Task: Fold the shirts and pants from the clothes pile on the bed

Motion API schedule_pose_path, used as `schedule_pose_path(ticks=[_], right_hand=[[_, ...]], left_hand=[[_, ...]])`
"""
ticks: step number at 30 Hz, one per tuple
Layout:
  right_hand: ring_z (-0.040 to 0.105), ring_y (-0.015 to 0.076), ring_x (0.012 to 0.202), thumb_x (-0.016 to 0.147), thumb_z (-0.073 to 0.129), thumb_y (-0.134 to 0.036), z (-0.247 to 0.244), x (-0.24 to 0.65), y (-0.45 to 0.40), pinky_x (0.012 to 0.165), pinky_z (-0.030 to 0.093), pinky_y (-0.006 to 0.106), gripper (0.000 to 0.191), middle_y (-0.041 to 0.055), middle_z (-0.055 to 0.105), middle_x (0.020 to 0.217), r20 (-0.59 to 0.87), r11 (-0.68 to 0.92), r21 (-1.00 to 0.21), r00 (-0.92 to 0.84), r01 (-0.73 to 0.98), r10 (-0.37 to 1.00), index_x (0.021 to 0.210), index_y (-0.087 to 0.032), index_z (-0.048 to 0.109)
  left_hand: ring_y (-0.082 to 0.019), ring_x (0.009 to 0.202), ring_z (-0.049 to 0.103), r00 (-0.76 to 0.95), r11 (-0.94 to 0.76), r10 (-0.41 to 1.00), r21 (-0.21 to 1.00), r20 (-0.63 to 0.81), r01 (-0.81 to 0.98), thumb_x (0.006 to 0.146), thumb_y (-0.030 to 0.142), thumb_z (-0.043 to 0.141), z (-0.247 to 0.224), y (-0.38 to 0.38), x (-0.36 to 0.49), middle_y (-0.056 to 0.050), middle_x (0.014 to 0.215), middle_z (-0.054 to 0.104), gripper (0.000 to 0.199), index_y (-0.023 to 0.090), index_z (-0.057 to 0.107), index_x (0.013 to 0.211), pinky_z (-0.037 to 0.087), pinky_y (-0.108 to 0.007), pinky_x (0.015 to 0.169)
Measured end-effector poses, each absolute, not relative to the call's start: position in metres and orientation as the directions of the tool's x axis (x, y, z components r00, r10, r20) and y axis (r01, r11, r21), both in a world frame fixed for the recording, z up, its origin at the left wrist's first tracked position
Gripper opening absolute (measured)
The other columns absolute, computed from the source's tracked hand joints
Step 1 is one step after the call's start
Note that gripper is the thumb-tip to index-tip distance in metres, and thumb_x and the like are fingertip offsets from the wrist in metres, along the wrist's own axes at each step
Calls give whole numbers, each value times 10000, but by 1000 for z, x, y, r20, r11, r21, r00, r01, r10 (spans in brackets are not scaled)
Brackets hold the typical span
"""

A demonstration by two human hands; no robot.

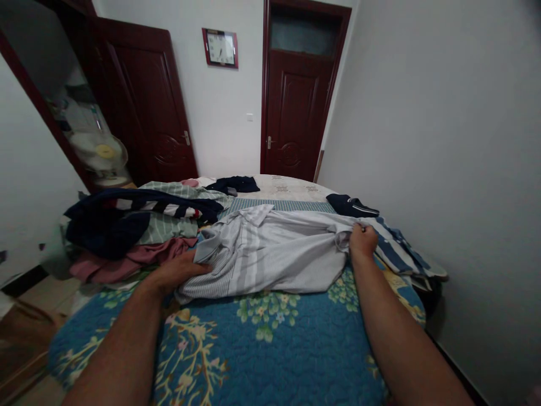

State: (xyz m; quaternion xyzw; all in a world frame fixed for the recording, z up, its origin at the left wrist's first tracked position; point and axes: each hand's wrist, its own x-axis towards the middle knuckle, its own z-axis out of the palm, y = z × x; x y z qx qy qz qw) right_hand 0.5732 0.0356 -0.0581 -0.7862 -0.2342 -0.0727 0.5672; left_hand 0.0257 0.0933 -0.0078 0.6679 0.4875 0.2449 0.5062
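Note:
A grey-and-white striped collared shirt lies sideways across the blue floral bed cover, its collar toward the far side. At its left end, my left hand grips the fabric near a sleeve, the thumb on top and the other fingers partly hidden. My right hand is closed on the shirt's right end, pulling up a bunched fold there. Between the two hands the cloth is stretched fairly flat, with some creases near the collar and on the left.
Piled clothes, including a navy garment and a pink one, lie on the left. Right of the shirt are blue-and-white striped clothing and a folded navy garment. Another dark garment lies farther back. A wall borders the right side.

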Motion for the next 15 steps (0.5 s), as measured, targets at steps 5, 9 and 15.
schedule_pose_path(ticks=[5, 9, 15], right_hand=[[634, 308, 1153, 822, 515, -318, -66, 576, 32, 1082, 467, 446, 532, 188, 711, 1258, 476, -138, -841, 836, 524, 272, 1281, -116, 692], [572, 321, 1280, 909, 482, -305, -58, 543, 33, 1172, 385, 481, 509, 218, 674, 1317, 670, -178, -545, 553, 819, 496, 1324, -84, 679], [632, 298, 1224, 957, 613, -437, -51, 500, 23, 1087, 443, 392, 437, 180, 725, 1257, 375, -135, -234, 217, 963, 901, 1261, -148, 732]], left_hand=[[-372, 1210, 720, 395, 74, 894, 939, -212, 335, 539, 504, 973, -7, 90, 27, -69, 1118, 832, 576, 294, 829, 1055, 559, -475, 1070], [-366, 1325, 657, 357, 6, 917, 903, -176, 430, 579, 552, 943, -9, 95, 26, -64, 1263, 799, 582, 296, 821, 1087, 509, -461, 1138], [-374, 1276, 685, 347, -79, 932, 872, -108, 482, 551, 553, 952, 4, 91, 22, -69, 1251, 801, 672, 294, 812, 1155, 535, -434, 1107]])
